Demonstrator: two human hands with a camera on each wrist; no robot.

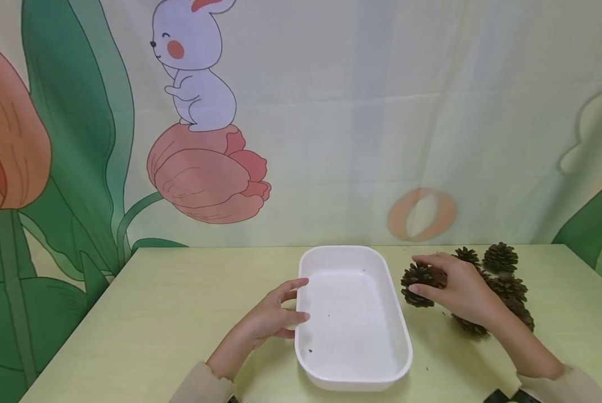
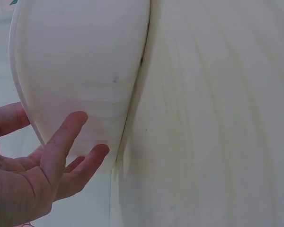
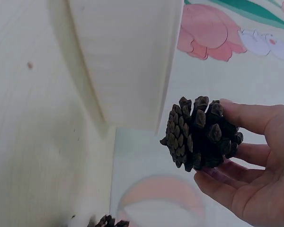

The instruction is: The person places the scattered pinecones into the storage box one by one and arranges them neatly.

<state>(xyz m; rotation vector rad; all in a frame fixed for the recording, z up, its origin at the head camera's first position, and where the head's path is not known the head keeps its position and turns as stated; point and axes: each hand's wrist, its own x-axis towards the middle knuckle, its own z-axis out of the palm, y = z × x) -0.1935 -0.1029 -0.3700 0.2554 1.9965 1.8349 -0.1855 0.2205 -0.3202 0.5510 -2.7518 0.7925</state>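
A dark brown pine cone [image 1: 418, 285] is gripped in my right hand [image 1: 459, 285], just right of the white plastic tray [image 1: 353, 386]. The right wrist view shows the thumb and fingers around the back of the pine cone [image 3: 201, 135], its pointed end facing the tray wall [image 3: 128, 61]. On the tray's left side, my left hand [image 1: 271, 316] holds the rim. Two of its digits reach over the edge, and other fingertips [image 2: 102, 150] lie against the outer wall [image 2: 85, 56]. A few tiny dark specks lie on the tray's floor.
Several more pine cones [image 1: 508, 288] are grouped at the right of the pale yellow table [image 1: 180, 324], partly behind my right hand and forearm. Behind the table's far edge hangs a curtain [image 1: 321, 140] printed with a rabbit and tulips. Small crumbs lie right of the tray.
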